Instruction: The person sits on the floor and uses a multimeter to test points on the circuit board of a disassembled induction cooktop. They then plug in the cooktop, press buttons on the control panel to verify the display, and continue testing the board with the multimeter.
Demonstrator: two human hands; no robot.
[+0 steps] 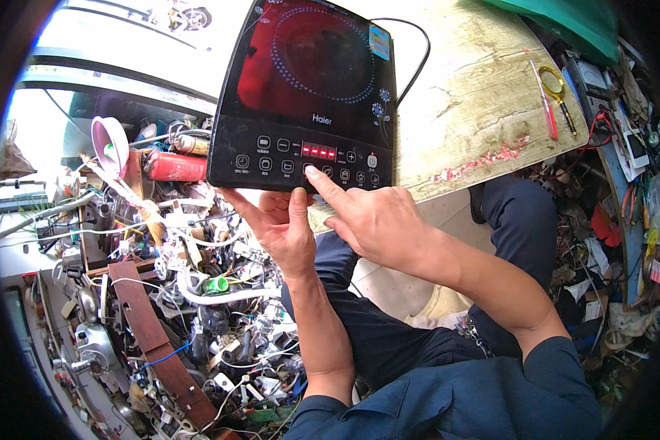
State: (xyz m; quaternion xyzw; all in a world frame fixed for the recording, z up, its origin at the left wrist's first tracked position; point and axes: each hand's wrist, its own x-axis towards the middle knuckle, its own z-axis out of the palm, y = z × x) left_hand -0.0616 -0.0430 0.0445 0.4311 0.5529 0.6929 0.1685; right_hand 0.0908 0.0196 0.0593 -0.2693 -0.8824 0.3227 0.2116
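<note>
A black induction cooktop (301, 95) lies tilted over the left part of the wooden table. Its glass shows a ring of dots and a red reflection, and red segments glow on its control panel display (320, 151). At the near edge, my left hand (280, 227) grips the cooktop with the thumb at the front and the fingers partly hidden under it. With its index finger stretched out, my right hand (378, 220) touches a button in the panel's lower row. Nothing is held in that hand, and its thumb stands apart. A black cord (424, 55) curves from the cooktop's far side.
On the wooden table (462, 95) lie a red-handled screwdriver (548, 110), a yellow-rimmed magnifying glass (554, 81) and red scraps (484, 161). Cables and parts (235, 323) pile up at left, near a red cylinder (174, 166). A meter (590, 77) and tools crowd the right.
</note>
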